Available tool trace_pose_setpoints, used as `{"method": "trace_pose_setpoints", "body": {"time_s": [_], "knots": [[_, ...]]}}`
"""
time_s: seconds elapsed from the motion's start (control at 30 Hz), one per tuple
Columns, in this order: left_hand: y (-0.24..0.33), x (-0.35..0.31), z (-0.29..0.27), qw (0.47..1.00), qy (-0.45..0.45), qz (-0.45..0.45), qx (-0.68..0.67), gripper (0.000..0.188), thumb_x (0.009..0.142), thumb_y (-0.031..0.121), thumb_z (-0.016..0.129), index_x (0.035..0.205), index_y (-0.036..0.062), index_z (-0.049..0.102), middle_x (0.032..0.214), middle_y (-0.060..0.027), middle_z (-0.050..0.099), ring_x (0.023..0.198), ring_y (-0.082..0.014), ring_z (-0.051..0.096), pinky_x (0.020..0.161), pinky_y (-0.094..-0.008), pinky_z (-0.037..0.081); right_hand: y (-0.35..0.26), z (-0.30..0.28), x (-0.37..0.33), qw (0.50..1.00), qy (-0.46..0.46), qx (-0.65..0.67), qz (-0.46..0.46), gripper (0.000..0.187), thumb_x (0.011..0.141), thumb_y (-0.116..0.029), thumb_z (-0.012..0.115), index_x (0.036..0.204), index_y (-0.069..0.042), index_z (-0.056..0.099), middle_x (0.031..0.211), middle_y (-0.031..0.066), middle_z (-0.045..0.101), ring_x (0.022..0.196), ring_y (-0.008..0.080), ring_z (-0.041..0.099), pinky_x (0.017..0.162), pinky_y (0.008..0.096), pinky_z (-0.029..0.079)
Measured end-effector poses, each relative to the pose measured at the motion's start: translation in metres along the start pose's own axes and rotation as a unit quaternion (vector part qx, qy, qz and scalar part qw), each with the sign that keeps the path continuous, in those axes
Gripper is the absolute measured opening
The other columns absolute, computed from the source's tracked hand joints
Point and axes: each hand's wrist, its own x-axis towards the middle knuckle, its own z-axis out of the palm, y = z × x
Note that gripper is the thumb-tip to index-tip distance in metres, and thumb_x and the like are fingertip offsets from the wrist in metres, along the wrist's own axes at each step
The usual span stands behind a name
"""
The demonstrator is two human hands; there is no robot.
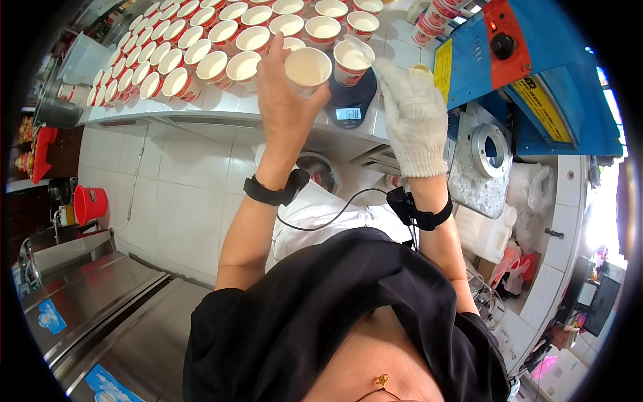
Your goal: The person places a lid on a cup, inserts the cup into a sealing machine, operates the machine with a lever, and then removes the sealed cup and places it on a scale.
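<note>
My bare left hand (287, 110) is wrapped round a paper cup (309, 69) with pale contents, raised in front of the counter's edge. To its right, a red-and-white paper cup (351, 65) with creamy white contents stands on a dark digital scale (349, 107) with a lit display. My right hand (414, 117), in a white knitted glove, is closed beside that cup. From its fingers a clear plastic spoon (362, 48) reaches over the cup's rim. The grip on the handle is partly hidden by the glove.
Rows of filled paper cups (253, 40) crowd the white tiled counter (231, 100). Stacked cups (437, 23) stand at the back right, near a blue machine (495, 60) with a black knob. A metal plate with a round opening (483, 157) juts out below it. A cable links my wristbands.
</note>
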Motion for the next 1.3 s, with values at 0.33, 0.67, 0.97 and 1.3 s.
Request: {"method": "trace_pose_setpoints", "body": {"time_s": [0.33,0.67,0.97,1.3], "knots": [[-0.003,-0.001,0.000,1.000,0.008,0.010,0.008,0.102,0.073,0.009,0.091,0.160,0.0019,0.039,0.126,-0.0151,0.062,0.120,-0.0319,0.062,0.102,-0.0441,0.050,-0.007,-0.014,0.004,0.999,-0.042,-0.025,0.009,0.042,0.088,-0.004,0.068,0.128,-0.017,0.068,0.084,0.0071,0.069,0.082,0.0295,0.069,0.073,0.0444,0.054],[-0.002,-0.002,-0.001,1.000,0.007,0.010,0.011,0.101,0.074,0.010,0.090,0.160,0.0003,0.039,0.127,-0.0151,0.062,0.120,-0.0314,0.061,0.102,-0.0437,0.050,-0.009,-0.017,0.004,0.999,-0.028,-0.025,0.016,0.041,0.088,-0.003,0.066,0.127,-0.017,0.069,0.090,0.0073,0.071,0.085,0.0306,0.070,0.075,0.0440,0.055],[-0.003,-0.002,0.000,1.000,0.006,0.010,0.008,0.101,0.073,0.009,0.090,0.159,0.0005,0.038,0.127,-0.0147,0.062,0.121,-0.0313,0.061,0.103,-0.0441,0.050,-0.009,-0.018,0.005,1.000,0.010,-0.022,0.008,0.042,0.089,-0.002,0.065,0.128,-0.017,0.070,0.093,0.0081,0.073,0.087,0.0319,0.070,0.076,0.0433,0.055],[0.000,-0.002,-0.001,1.000,-0.001,-0.001,-0.001,0.102,0.072,0.009,0.090,0.160,0.0038,0.039,0.129,-0.0149,0.062,0.122,-0.0321,0.061,0.103,-0.0445,0.050,-0.011,-0.020,0.005,0.996,-0.062,0.025,0.062,0.034,0.092,-0.005,0.066,0.124,-0.014,0.073,0.098,0.0150,0.070,0.089,0.0355,0.067,0.079,0.0455,0.053]]}}
